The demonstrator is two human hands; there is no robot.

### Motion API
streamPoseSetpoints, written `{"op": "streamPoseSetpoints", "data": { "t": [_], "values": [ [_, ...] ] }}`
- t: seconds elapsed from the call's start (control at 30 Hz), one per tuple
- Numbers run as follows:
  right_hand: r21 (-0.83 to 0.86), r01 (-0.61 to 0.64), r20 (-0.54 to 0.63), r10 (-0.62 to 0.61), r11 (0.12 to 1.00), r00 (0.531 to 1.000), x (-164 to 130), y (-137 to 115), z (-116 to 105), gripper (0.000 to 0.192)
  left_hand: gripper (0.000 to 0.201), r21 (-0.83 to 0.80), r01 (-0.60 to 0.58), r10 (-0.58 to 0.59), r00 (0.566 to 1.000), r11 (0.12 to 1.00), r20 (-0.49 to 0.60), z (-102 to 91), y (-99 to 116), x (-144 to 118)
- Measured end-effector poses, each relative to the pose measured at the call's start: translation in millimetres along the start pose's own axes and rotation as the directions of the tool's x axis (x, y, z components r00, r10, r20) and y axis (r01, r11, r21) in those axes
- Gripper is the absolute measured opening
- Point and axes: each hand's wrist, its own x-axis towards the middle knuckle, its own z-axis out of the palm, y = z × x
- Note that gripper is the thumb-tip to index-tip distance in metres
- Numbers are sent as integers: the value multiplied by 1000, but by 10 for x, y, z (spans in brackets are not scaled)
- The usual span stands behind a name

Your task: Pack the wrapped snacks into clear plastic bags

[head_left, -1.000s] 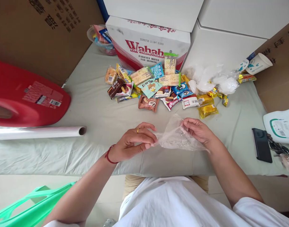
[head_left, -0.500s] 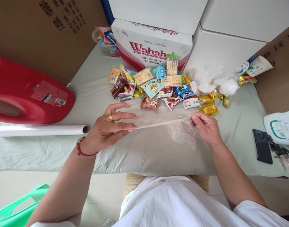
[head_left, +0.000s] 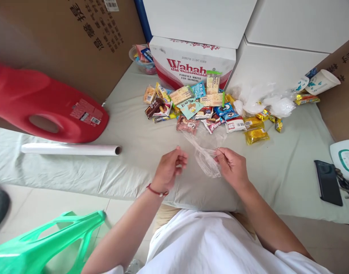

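My right hand (head_left: 231, 165) is closed in a pinch on the gathered edge of a thin clear plastic bag (head_left: 206, 161). The bag hangs crumpled to the left of that hand, and its far part reaches a brown snack packet (head_left: 187, 125). My left hand (head_left: 170, 167), with a red cord bracelet at the wrist, is left of the bag and apart from it. Its fingers are curled in and slightly blurred, with nothing visible in them. Beyond both hands lies a pile of wrapped snacks, among them a light green packet (head_left: 191, 108) and yellow packets (head_left: 256, 136).
Behind the snacks stands a Wahaha water carton (head_left: 191, 62). White plastic bags (head_left: 254, 101) and paper cups (head_left: 322, 82) lie to the right, a phone (head_left: 328, 182) nearer. On the left are a red jug (head_left: 57, 110), a white roll (head_left: 72, 149) and, below, a green stool (head_left: 49, 239).
My left hand has let go of the bag, moved right and nearer to me, and curled its fingers. The stretched bag now hangs bunched from my right hand. The view has shifted left.
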Motion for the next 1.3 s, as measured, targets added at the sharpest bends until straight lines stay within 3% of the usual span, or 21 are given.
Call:
{"op": "streamPoseSetpoints", "data": {
  "t": [0.1, 0.23, 0.33, 0.43, 0.53, 0.63, 0.7, 0.8, 0.9, 1.0, 1.13, 1.3],
  "values": [
    [-100, 140, 81, -133, 985, 988, -72, -74, 26, 29, 63, -73, 153, -148, 986, 985, 75, 305, 27, 103],
    [-132, 228, 146, -208, 965, 967, -155, -118, 62, 28, 32, -2, 55, -55, 998, 998, 38, 579, 16, 239],
    [-45, 185, 101, -179, 982, 979, -203, -94, 53, 27, 15, -52, 26, -28, 999, 998, -39, 704, -63, 272],
    [152, -3, -20, 6, 988, 1000, -232, -14, 20, 27, 8, -145, 36, -59, 986, 989, -158, 752, -125, 299],
    [416, -200, -128, 275, 887, 953, -220, 119, -32, 31, 7, -171, 18, -59, 970, 985, -238, 716, -135, 353],
    [638, -315, -99, 480, 703, 872, -175, 298, -127, 31, 9, -147, -10, -31, 961, 989, -273, 599, -110, 405],
    [710, -372, -30, 554, 597, 832, -148, 433, -217, 31, 10, -111, -44, 10, 958, 993, -286, 486, -84, 421],
    [725, -447, 59, 599, 525, 799, -138, 618, -363, 33, 15, -40, -89, 78, 968, 995, -237, 280, -49, 408],
    [698, -501, 104, 619, 512, 778, -150, 741, -476, 37, 21, -6, -37, 36, 995, 999, -88, 69, -38, 364],
    [610, -535, 108, 607, 584, 787, -150, 792, -527, 42, 23, 50, 56, -56, 998, 997, -11, -92, -62, 321],
    [443, -561, 103, 582, 699, 807, -102, 769, -521, 51, 30, 146, 158, -147, 986, 977, -83, -159, -92, 303],
    [429, -666, 174, 667, 610, 724, 3, 634, -475, 60, 57, 180, 239, -213, 965, 954, -150, -23, -75, 331]
  ]
}}
